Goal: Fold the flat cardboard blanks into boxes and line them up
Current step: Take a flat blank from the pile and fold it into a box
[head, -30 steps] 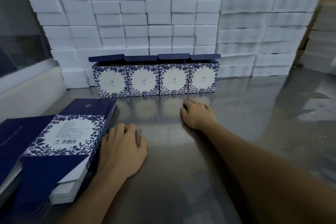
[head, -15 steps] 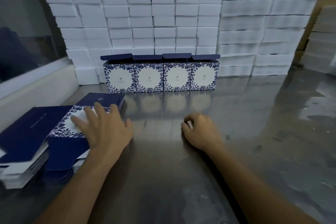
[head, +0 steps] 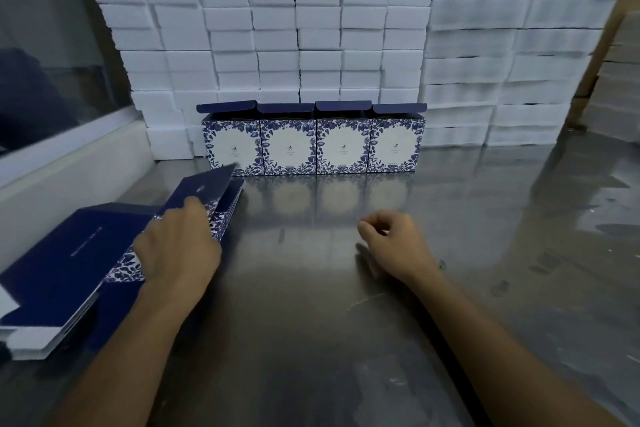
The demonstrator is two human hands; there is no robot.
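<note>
Several folded blue-and-white floral boxes [head: 313, 144] stand in a row at the back of the steel table, lids up. On the left lie stacks of flat blanks [head: 72, 260], navy with floral print. My left hand [head: 178, 246] grips the top flat blank [head: 204, 189] of the nearer stack, and its far end tilts up off the pile. My right hand [head: 393, 241] rests on the table to the right, fingers loosely curled with nothing in them.
White foam blocks [head: 277, 28] are stacked high behind the boxes and along the back right. A white ledge with a window [head: 62, 156] borders the left side. The steel table [head: 381, 340] is shiny in front of me.
My left hand went from the table onto the blank stack and now lifts the top blank's far end. My right hand stayed on the table, fingers still curled.
</note>
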